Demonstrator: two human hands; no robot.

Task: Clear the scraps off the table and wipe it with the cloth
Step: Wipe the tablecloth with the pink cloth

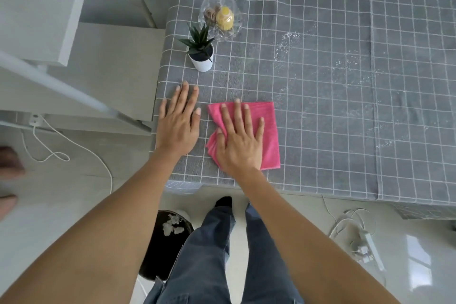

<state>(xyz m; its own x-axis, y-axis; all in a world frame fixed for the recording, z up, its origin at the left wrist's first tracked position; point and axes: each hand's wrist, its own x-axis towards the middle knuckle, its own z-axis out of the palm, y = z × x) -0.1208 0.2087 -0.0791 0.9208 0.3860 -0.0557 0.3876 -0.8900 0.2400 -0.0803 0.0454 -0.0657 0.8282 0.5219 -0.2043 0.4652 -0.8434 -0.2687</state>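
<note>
A folded pink cloth (267, 131) lies on the grey checked tablecloth (333, 111) near the table's front left corner. My right hand (240, 139) presses flat on the cloth's left half, fingers spread. My left hand (179, 122) rests flat on the bare tablecloth just left of the cloth, holding nothing. Wet streaks and small white specks (293, 42) spread over the tablecloth to the right and further back. Below the table edge stands a black bin (162, 249) with white crumpled scraps (172, 226) inside.
A small potted plant in a white pot (201, 55) and a clear glass dish with a yellow cupcake (222, 18) stand at the back left. White cables (74, 148) and a power strip (370, 247) lie on the floor. My legs stand by the bin.
</note>
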